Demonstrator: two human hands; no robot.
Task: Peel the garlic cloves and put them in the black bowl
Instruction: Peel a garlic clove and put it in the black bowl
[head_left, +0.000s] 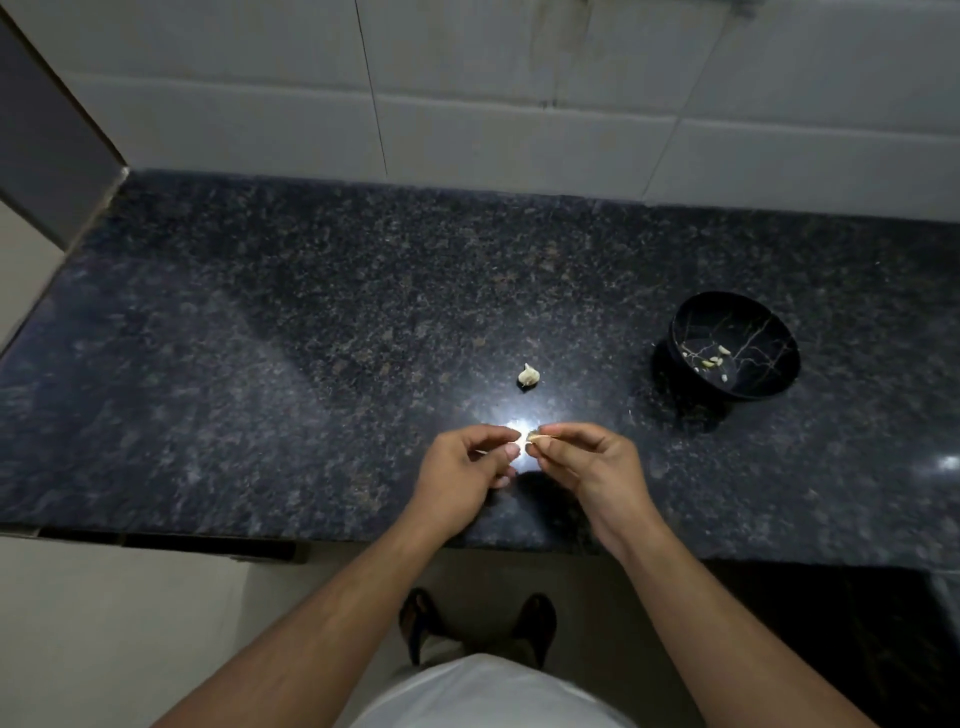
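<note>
- Your left hand (467, 462) and right hand (582, 462) meet over the near edge of the dark granite counter (311, 338), fingertips pinching one garlic clove (527, 441) between them (glare partly hides it).
- The garlic bulb remnant (529, 375) sits on the counter just beyond your hands.
- The black bowl (735, 353) stands well to the right, tilted, with several peeled cloves (711, 358) inside.

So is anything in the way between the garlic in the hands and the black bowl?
Nothing visible. The clove is pinched between both hands, and only bare counter lies between it and the bowl to the right.
</note>
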